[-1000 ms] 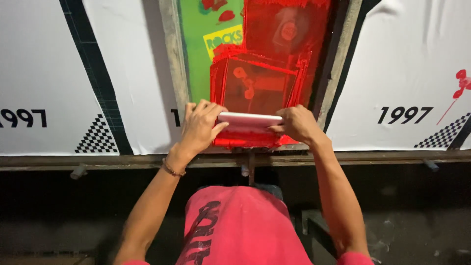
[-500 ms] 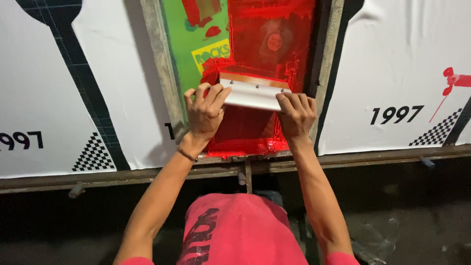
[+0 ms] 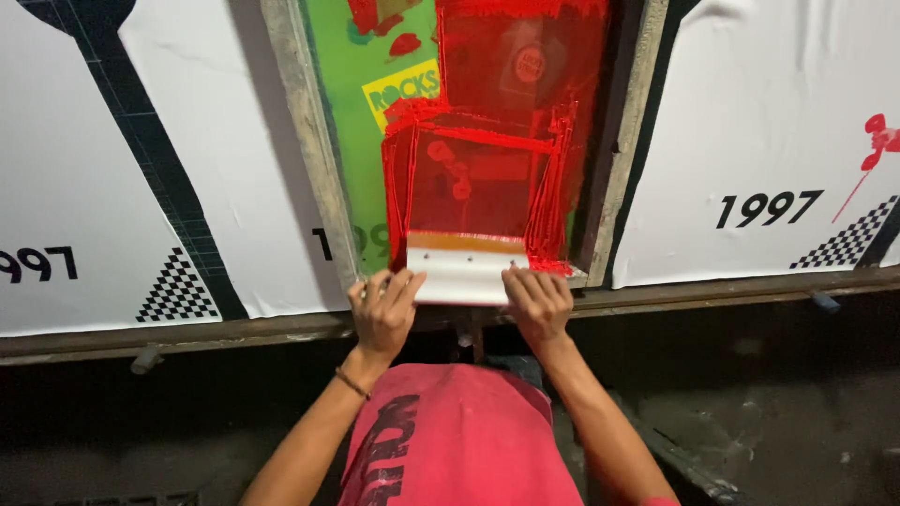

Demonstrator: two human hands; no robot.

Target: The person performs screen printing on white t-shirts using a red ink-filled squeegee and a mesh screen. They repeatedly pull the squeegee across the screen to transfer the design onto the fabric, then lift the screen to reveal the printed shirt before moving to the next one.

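Right now both hands clamp one squeegee, a pale, wide blade w/ an orange strip along its far edge. Left hand wraps the left end, fingers curled over the top; right hand wraps the right end the same way. Both are closed on it, no gap visible.

Key relation: the squeegee's long axis runs left-right, across the person's body, so each hand sits at one end and neither is nearer than the other. Blade lies at the near end of the printing screen, just inside the near rail of the wooden frame. Everything inked lies away from the grip, straight ahead: red ink covers the mesh beyond the blade, w/ thicker ridges down both sides of the swept lane. Green coating shows on the mesh to the left of the red.

Surface: long print table, edge rail running left-right just under the hands. White printed sheets lie flat on both sides of the frame, left sheet w/ a black checker patch, right sheet w/ a checker patch and a small red mark near its right edge.

Room: dark floor below the rail, person's red shirt in the lower middle, a thin bracelet on the left wrist. Nobody else in view.
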